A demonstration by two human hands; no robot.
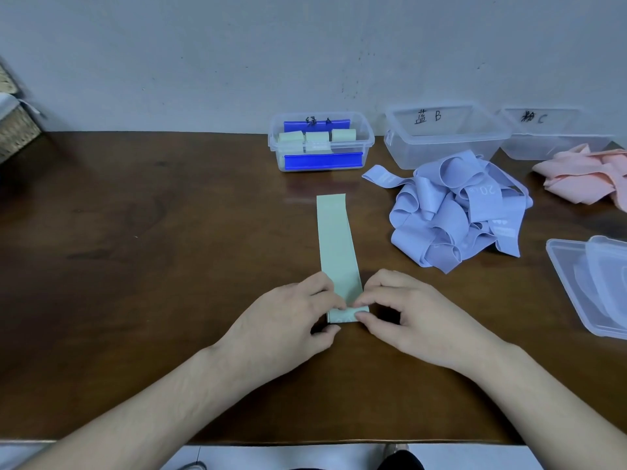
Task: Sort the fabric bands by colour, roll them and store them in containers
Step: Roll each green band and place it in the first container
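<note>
A pale green fabric band (336, 239) lies flat on the brown table (135, 249), stretched away from me. Its near end is folded over into a small roll. My left hand (288, 320) pinches that roll from the left, and my right hand (417, 317) pinches it from the right. Container A (320, 140), with blue clips, holds three rolled green bands. Clear container B (444, 134) and container C (549, 134) stand to its right. A heap of blue bands (458, 212) lies in front of B, and pink bands (587, 178) in front of C.
Clear plastic lids (593, 286) are stacked at the table's right edge. A woven basket (15, 127) stands at the far left by the wall. The table's front edge runs just below my forearms.
</note>
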